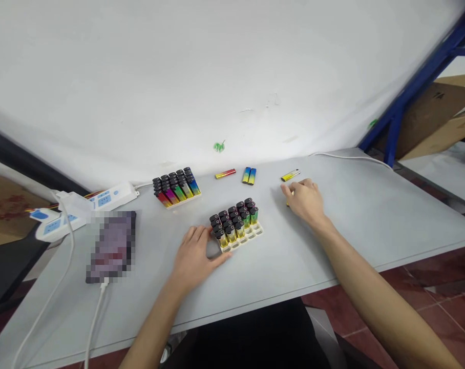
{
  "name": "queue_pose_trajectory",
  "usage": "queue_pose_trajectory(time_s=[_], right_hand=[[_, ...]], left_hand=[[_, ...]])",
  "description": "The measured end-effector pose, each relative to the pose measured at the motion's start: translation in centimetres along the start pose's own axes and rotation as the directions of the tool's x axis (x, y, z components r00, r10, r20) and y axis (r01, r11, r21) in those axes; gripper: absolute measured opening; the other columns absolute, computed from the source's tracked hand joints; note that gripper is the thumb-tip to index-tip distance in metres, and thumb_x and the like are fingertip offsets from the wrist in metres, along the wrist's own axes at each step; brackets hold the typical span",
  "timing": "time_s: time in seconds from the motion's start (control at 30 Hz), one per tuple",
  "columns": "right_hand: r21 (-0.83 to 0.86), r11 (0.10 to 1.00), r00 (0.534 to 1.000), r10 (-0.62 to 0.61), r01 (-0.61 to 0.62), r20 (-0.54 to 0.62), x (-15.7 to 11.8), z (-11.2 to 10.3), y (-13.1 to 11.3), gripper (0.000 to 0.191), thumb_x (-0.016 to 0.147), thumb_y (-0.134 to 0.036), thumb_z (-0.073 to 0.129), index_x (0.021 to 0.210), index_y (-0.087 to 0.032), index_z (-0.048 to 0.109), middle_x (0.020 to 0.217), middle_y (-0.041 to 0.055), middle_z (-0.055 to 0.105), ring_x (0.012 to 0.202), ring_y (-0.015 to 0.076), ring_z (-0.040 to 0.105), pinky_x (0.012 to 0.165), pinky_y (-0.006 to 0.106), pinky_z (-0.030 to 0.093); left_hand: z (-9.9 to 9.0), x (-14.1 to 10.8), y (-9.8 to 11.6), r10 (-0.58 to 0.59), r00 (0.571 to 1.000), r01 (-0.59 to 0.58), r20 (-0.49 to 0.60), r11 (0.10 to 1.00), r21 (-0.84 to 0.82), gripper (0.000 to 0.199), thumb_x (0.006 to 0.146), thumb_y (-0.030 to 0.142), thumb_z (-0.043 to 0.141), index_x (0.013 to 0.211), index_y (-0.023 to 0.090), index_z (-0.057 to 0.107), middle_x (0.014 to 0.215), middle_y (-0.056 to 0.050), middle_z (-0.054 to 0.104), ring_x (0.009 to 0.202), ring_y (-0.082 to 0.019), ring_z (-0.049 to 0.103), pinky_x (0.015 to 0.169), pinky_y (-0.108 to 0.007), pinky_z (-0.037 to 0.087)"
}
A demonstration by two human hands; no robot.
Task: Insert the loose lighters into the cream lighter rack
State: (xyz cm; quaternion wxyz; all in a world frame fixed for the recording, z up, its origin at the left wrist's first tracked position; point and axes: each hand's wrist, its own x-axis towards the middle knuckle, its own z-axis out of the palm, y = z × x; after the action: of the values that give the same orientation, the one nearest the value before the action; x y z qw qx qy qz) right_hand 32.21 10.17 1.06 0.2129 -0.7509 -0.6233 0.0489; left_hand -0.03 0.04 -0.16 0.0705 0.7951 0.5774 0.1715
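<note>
A white tray [250, 236] holds several upright lighters with black tops, yellow and green ones at the front; some front slots are bare. Against its left side rests my left hand [196, 259], thumb spread along the near edge. To the right, my right hand [304, 201] is closed on a yellow lighter [289, 201], mostly hidden under the fingers. Just behind that hand lies another yellow lighter [291, 175]. Two blue-and-yellow lighters [249, 176] lie side by side near the wall, and a red-and-yellow lighter [225, 174] lies left of them.
A second tray [184, 200] full of multicoloured lighters stands at the back left. Power strips [105, 199] and a blurred phone [111, 246] with a white cable [96, 320] lie on the left. A blue metal frame [394, 130] rises at the right.
</note>
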Motion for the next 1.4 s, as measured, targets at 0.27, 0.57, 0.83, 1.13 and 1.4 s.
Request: queue_pose_trajectory(time_s=[0.27,0.57,0.83,1.13,1.4], right_hand=[[0.100,0.993,0.995,-0.070,0.063,0.076,-0.4,0.0,0.3,0.024,0.093,-0.029,0.056,0.110,-0.015,0.065,0.108,0.0138,0.066,0.091,0.0255,0.062,0.078,0.036,0.044],[0.669,0.741,0.968,-0.201,0.052,0.148,-2.0,-0.2,-2.3,0.042,0.101,-0.053,0.035,0.100,-0.021,0.063,0.080,0.0011,0.064,0.053,0.0131,0.052,0.060,0.029,0.043],[0.851,0.498,0.909,-0.254,-0.170,0.330,-2.6,-0.6,-3.3,0.043,0.093,-0.062,0.050,0.105,-0.021,0.056,0.074,-0.0013,0.060,0.055,0.0118,0.052,0.051,0.025,0.043],[0.895,0.263,0.906,-0.127,-0.361,0.403,-2.7,-0.6,-3.7,0.058,0.092,-0.067,0.041,0.056,-0.023,0.039,0.047,-0.0071,0.021,0.042,0.0086,0.016,0.042,0.026,0.014],[0.881,0.157,0.888,-0.049,-0.446,0.458,-2.5,-1.0,-3.9,0.047,0.090,-0.052,0.041,0.053,-0.024,0.031,0.043,-0.0072,0.019,0.040,0.0086,0.011,0.040,0.025,0.010]], left_hand=[[-0.1,0.0,0.0,0.000,1.000,0.000,0.009,1.000,0.005,0.047,0.083,0.064,0.065,0.099,0.021,0.057,0.100,-0.007,0.059,0.099,-0.030,0.052,0.084,-0.045,0.048],[-0.1,0.1,0.0,0.007,1.000,-0.007,0.006,1.000,0.003,0.047,0.083,0.064,0.065,0.099,0.020,0.057,0.100,-0.007,0.060,0.099,-0.029,0.053,0.084,-0.045,0.048],[0.0,0.0,0.0,0.009,1.000,-0.009,-0.014,1.000,0.002,0.044,0.081,0.062,0.068,0.097,0.022,0.057,0.097,-0.006,0.059,0.097,-0.029,0.054,0.081,-0.044,0.048],[0.0,0.0,0.0,0.009,1.000,-0.009,0.000,1.000,0.000,0.047,0.083,0.065,0.065,0.099,0.021,0.057,0.099,-0.007,0.059,0.097,-0.029,0.052,0.082,-0.044,0.047],[0.0,0.0,0.0,0.023,1.000,-0.023,-0.014,1.000,0.006,0.045,0.082,0.062,0.066,0.100,0.022,0.057,0.097,-0.006,0.059,0.096,-0.029,0.053,0.081,-0.044,0.048]])
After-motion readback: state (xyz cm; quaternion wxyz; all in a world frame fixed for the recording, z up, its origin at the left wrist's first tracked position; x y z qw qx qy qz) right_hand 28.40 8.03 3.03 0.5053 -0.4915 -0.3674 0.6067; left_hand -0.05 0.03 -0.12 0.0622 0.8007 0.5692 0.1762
